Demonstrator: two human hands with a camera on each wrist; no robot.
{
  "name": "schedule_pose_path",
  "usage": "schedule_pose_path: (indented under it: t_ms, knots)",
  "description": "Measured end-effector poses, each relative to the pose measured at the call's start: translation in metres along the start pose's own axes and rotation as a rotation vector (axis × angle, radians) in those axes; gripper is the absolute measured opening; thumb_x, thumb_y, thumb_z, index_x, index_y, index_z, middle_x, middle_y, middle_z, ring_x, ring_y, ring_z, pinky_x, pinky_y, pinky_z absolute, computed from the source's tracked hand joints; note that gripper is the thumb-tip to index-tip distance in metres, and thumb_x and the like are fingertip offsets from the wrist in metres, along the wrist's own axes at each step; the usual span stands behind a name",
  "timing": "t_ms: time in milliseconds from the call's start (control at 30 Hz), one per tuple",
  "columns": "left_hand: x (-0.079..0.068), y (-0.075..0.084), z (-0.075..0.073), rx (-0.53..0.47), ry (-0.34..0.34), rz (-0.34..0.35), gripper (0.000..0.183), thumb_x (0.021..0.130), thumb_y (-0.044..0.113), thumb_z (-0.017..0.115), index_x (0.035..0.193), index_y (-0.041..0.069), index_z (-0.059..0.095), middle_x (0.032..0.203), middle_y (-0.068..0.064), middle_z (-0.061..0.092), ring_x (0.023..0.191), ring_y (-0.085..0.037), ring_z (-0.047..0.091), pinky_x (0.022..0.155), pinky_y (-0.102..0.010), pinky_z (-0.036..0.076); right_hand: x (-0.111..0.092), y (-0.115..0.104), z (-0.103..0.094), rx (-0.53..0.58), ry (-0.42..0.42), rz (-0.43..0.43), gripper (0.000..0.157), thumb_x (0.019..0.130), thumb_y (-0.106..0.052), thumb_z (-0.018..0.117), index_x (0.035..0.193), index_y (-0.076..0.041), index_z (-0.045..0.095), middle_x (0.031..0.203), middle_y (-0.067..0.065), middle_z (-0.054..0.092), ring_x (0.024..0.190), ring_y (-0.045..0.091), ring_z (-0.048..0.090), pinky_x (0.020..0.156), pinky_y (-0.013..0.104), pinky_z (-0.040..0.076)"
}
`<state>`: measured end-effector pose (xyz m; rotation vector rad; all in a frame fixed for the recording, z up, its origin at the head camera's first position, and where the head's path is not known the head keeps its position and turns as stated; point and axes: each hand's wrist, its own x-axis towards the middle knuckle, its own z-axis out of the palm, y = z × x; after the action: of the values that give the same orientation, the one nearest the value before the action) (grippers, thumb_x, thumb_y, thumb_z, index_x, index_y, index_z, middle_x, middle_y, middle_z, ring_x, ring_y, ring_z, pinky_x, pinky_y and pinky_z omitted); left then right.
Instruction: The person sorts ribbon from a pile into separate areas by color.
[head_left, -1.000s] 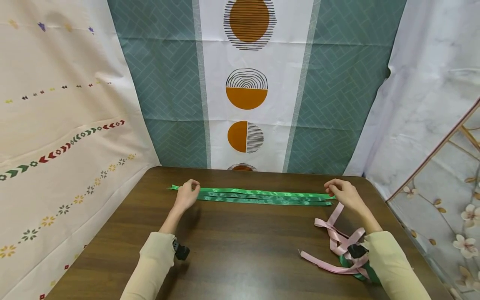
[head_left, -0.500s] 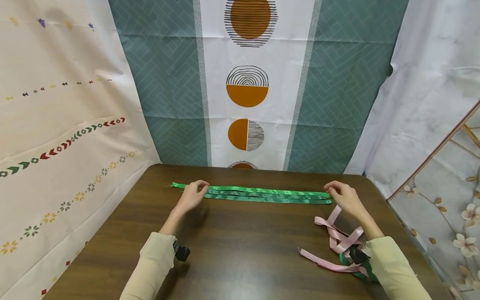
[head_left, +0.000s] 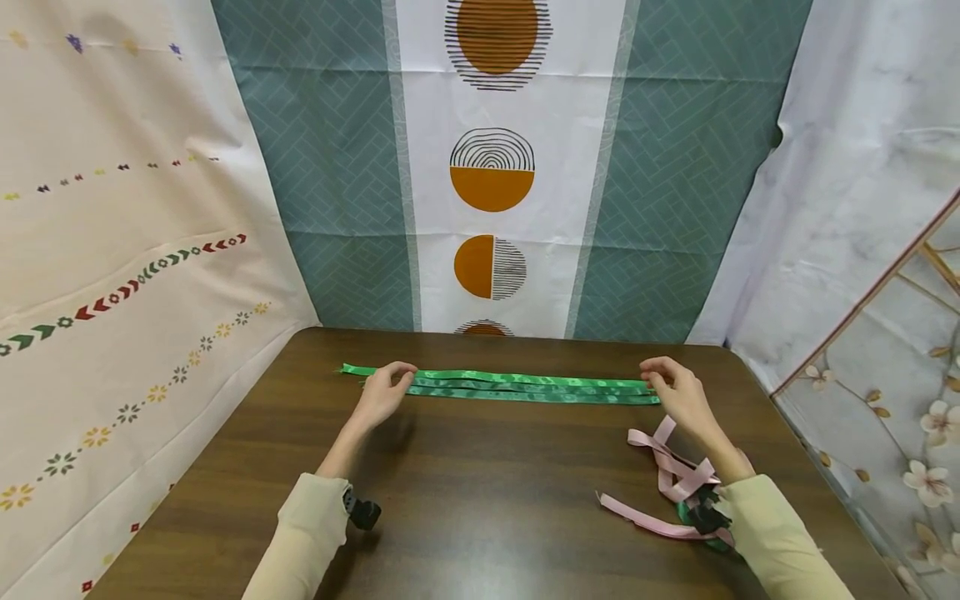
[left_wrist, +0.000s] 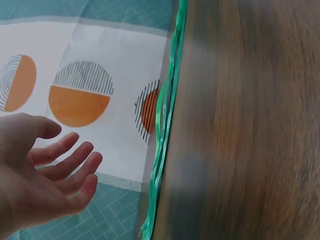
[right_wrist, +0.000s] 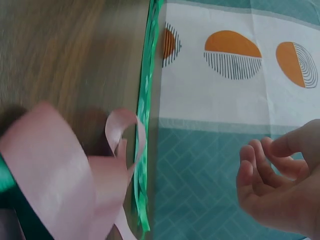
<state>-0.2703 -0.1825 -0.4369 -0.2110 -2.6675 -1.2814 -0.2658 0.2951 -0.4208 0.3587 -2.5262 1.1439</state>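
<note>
Green satin ribbons (head_left: 525, 386) lie stretched side by side across the far part of the table, a brighter strip at the back and darker ones in front. Over their left portion is my left hand (head_left: 384, 392); the bright strip's end sticks out beyond it. In the left wrist view this hand (left_wrist: 55, 175) has loosely bent, spread fingers and holds nothing. My right hand (head_left: 678, 396) hovers at the ribbons' right ends, overlapping them in the head view. The right wrist view shows that hand (right_wrist: 280, 180) loosely curled, thumb near the fingertips, with no ribbon between them.
A loose tangle of pink ribbon (head_left: 673, 473) lies on the brown table (head_left: 480, 500) under my right forearm, with some dark green ribbon (head_left: 682, 510) in it. Patterned cloths hang behind the table (head_left: 495, 192) and along both sides.
My left hand has shifted a little right along the ribbons, then stayed there. My right hand has moved slightly left and its thumb and fingers have parted more. The ribbons lie almost the same.
</note>
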Motion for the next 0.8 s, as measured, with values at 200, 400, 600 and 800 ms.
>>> schedule_pose_path:
  t_ms: [200,400,600,800]
  knots:
    - [-0.004,0.005,0.001,-0.040,0.031,-0.012,0.026,0.099,0.014,0.050,0.117,0.002,0.065,0.113,-0.020,0.068,0.102,-0.030,0.062,0.086,-0.044,0.048,-0.002,-0.006,0.003,0.049,-0.020,0.039,0.022,0.099,-0.007,0.047,0.113,0.001,0.062,0.100,0.021,0.068,0.074,-0.009,0.055,0.062,0.018,0.047]
    - [-0.008,0.009,0.002,-0.041,0.039,-0.036,0.027,0.099,0.014,0.049,0.115,0.001,0.065,0.113,-0.020,0.068,0.099,-0.029,0.063,0.082,-0.040,0.048,-0.002,-0.012,0.005,0.162,-0.054,0.064,0.023,0.100,-0.009,0.048,0.116,0.003,0.060,0.096,0.010,0.068,0.075,-0.004,0.058,0.064,0.020,0.050]
    - [-0.011,0.011,0.002,-0.025,0.031,-0.079,0.027,0.099,0.014,0.049,0.115,0.000,0.065,0.116,-0.019,0.067,0.099,-0.031,0.063,0.078,-0.038,0.048,-0.005,-0.019,0.004,0.244,-0.089,0.101,0.026,0.101,-0.010,0.047,0.119,0.005,0.057,0.090,-0.008,0.064,0.077,-0.003,0.059,0.068,0.020,0.050]
    - [-0.015,0.015,0.004,-0.024,-0.017,-0.084,0.027,0.099,0.015,0.050,0.117,0.000,0.064,0.121,-0.019,0.064,0.109,-0.034,0.061,0.090,-0.048,0.049,-0.009,-0.024,0.004,0.311,-0.120,0.142,0.027,0.102,-0.014,0.046,0.119,0.005,0.055,0.088,-0.018,0.062,0.081,-0.001,0.060,0.071,0.021,0.049]
